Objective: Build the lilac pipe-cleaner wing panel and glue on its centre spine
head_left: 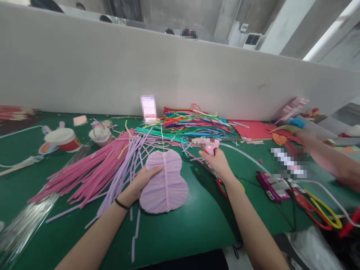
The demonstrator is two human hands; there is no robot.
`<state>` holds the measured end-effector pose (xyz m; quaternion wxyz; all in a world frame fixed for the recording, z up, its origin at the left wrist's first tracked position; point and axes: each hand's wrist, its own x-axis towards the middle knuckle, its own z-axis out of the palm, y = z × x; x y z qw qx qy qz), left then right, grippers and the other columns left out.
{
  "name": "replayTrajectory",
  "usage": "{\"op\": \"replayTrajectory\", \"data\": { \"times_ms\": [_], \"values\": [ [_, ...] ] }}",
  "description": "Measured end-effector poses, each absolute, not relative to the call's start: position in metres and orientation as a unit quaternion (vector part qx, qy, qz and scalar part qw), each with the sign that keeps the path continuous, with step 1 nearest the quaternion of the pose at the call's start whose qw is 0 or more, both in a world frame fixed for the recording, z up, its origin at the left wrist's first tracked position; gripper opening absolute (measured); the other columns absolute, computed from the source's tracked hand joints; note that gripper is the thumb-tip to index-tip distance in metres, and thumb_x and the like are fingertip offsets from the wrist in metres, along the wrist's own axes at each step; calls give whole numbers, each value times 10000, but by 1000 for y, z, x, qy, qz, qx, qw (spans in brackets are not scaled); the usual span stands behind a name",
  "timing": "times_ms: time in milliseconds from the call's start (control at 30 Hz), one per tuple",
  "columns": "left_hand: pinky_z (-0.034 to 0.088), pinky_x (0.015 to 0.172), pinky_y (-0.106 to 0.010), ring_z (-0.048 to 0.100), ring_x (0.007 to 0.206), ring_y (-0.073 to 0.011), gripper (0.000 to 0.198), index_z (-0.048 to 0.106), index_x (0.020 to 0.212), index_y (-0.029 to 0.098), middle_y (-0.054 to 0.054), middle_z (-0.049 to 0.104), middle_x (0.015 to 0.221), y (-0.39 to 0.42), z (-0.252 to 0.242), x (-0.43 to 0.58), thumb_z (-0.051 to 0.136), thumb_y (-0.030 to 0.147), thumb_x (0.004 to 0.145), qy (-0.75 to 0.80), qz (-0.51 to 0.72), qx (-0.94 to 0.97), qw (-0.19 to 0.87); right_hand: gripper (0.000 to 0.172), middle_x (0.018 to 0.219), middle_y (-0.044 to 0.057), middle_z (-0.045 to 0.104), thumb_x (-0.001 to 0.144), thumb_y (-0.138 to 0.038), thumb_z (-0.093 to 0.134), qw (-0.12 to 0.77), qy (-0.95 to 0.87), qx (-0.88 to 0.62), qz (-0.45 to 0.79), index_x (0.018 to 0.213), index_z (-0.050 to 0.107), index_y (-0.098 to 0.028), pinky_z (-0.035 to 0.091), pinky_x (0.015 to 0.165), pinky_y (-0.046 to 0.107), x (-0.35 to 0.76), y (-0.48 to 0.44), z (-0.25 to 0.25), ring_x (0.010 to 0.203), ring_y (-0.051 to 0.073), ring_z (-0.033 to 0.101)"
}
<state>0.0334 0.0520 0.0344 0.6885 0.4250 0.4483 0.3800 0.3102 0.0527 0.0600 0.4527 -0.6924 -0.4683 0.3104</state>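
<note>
My left hand grips the left edge of a lilac, butterfly-shaped piece made of pipe cleaners, lifted just above the green table. My right hand is closed around a pink hot glue gun, its nozzle pointing left, a little to the right of the lilac piece's top. A white cable runs from the gun to the right. Under and left of my left hand lie loose lilac pipe cleaners.
Pink pipe cleaners fan out at left, a mixed-colour heap sits by the grey partition. Paper cups stand far left. Red felt, a purple tool and scissors lie right. Another person's arm reaches in at right.
</note>
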Motion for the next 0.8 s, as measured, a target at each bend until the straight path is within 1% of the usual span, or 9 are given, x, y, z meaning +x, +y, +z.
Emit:
{"op": "replayTrajectory", "data": {
  "times_ms": [100,167,233,300,367,467,600,700,800],
  "values": [
    [460,1029,-466,624,1148,-323,601,591,1248,163,-132,682,1215,54,29,37,743,425,729,496,386,506,591,472,546,-20,561,654,-527,701,450,-465,-712,272,860,625,-109,396,486,257,309,53,54,486,125,482],
    [467,1011,-478,594,1192,-318,769,415,1411,189,-156,608,1317,54,23,39,733,392,741,525,412,536,517,476,556,-6,573,658,-535,692,466,-461,-707,264,850,641,-103,402,500,258,307,52,53,506,134,500],
    [425,1051,-486,488,1311,-314,852,272,1481,222,-179,449,1467,54,18,39,712,368,766,537,458,574,415,445,574,8,590,663,-525,689,483,-462,-696,261,817,652,-109,408,513,253,303,49,56,528,139,519],
    [284,1148,-499,307,1431,-309,732,373,1430,229,-156,308,1556,54,17,38,694,368,787,533,478,638,285,392,605,20,614,665,-502,693,499,-475,-681,249,761,655,-124,412,523,246,298,45,61,550,138,530],
    [146,1195,-502,193,1473,-303,559,527,1310,233,-112,331,1553,56,21,40,685,390,798,519,459,693,200,340,627,19,628,662,-474,700,516,-489,-661,240,705,646,-141,410,522,240,292,40,66,556,133,527],
    [151,1194,-489,239,1460,-287,492,592,1253,266,-62,512,1441,63,35,54,683,423,797,487,436,714,252,298,554,-11,583,666,-449,702,536,-493,-631,267,631,605,-170,383,473,234,285,34,70,488,114,473],
    [368,1089,-383,551,1244,-268,481,621,1251,261,-49,682,1230,72,58,87,679,426,803,399,419,677,455,323,431,-52,461,686,-441,696,544,-473,-612,325,551,535,-195,313,394,229,283,31,69,387,86,368],
    [465,947,-331,663,1021,-259,279,752,907,224,-38,757,931,79,69,102,617,459,842,356,376,705,485,328,447,-39,490,695,-432,698,553,-478,-610,306,540,544,-188,345,402,227,284,30,71,393,88,395],
    [478,889,-323,677,901,-244,351,746,719,224,-36,751,829,91,68,96,557,477,873,366,356,736,444,264,592,14,633,698,-417,706,599,-479,-601,223,651,635,-167,457,504,247,285,27,78,506,135,543]
  ]
}}
